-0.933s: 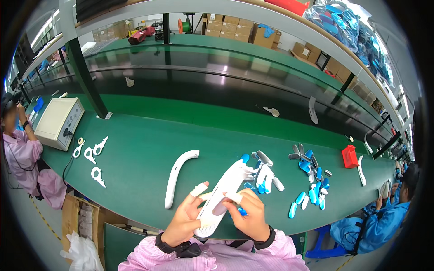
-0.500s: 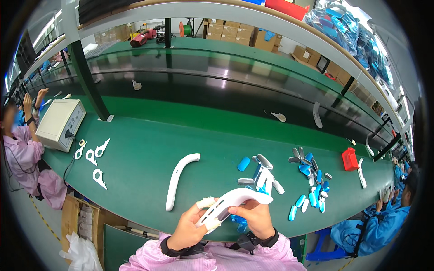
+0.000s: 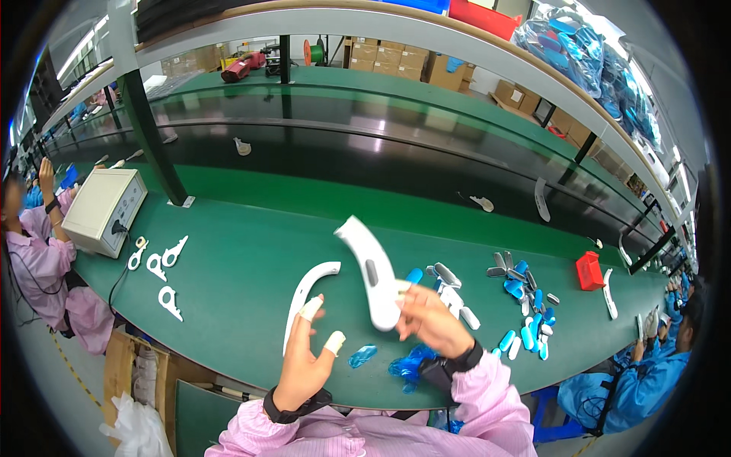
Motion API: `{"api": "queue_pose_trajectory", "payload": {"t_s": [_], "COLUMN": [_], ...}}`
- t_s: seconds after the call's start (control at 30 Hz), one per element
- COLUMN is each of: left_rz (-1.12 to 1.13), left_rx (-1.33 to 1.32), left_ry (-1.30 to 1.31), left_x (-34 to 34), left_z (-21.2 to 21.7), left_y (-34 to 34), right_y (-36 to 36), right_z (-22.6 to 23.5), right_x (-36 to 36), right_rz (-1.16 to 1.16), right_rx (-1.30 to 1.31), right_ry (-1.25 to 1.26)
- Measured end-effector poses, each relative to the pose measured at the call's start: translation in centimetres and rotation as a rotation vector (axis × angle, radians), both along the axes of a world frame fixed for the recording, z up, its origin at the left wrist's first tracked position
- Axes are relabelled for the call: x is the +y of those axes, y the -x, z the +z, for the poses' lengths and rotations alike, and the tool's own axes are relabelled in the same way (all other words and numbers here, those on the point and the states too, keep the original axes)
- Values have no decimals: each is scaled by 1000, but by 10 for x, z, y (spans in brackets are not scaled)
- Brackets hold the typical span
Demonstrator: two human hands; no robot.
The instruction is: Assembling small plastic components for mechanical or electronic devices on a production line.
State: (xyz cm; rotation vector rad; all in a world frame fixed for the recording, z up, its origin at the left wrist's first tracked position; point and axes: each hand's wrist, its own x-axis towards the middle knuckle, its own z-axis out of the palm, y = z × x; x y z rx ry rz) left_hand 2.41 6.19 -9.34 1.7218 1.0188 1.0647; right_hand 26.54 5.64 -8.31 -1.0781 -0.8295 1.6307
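My right hand [image 3: 434,318] pinches the lower end of a curved white plastic housing [image 3: 373,276], which is held upright above the green bench. A grey oval inset shows on its face. My left hand [image 3: 303,364] is empty, its fingers apart, with pale coverings on two fingertips. Just beyond it lies a second curved white housing [image 3: 308,286], partly hidden by my fingers. Near the bench's front edge are a crumpled blue film piece [image 3: 362,356] and a bunch of blue film [image 3: 411,365]. Behind my right hand sit white and grey oval parts [image 3: 451,276], some of them covered.
Several blue, white and grey oval pieces [image 3: 527,333] lie to the right, near a red bin [image 3: 588,271]. White ring-shaped parts [image 3: 169,302] and a beige box [image 3: 105,211] are at left. A dark conveyor [image 3: 343,156] runs behind; people sit at both sides.
My left hand has let go of the white housing and moved left. My right hand has raised and turned the housing upright. Parts on the conveyor have shifted right.
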Motion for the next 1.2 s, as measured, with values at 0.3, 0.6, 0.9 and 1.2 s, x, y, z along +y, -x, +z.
{"api": "queue_pose_trajectory", "payload": {"t_s": [0.3,0.6,0.9,1.2], "left_rz": [72,-29,-356,-429], "left_rx": [291,210,-251,-229], "left_ry": [-56,-54,210,152], "left_x": [6,-2,-29,-33], "left_z": [-10,6,-9,-7], "left_y": [18,2,-31,-23], "right_y": [-100,-63,36,43], "right_z": [-60,-35,20,16], "right_x": [78,39,-37,-66], "right_rz": [-272,-8,-281,-169], "right_rx": [-1110,-1407,-858,-604], "right_ry": [-611,-564,-574,-425]}}
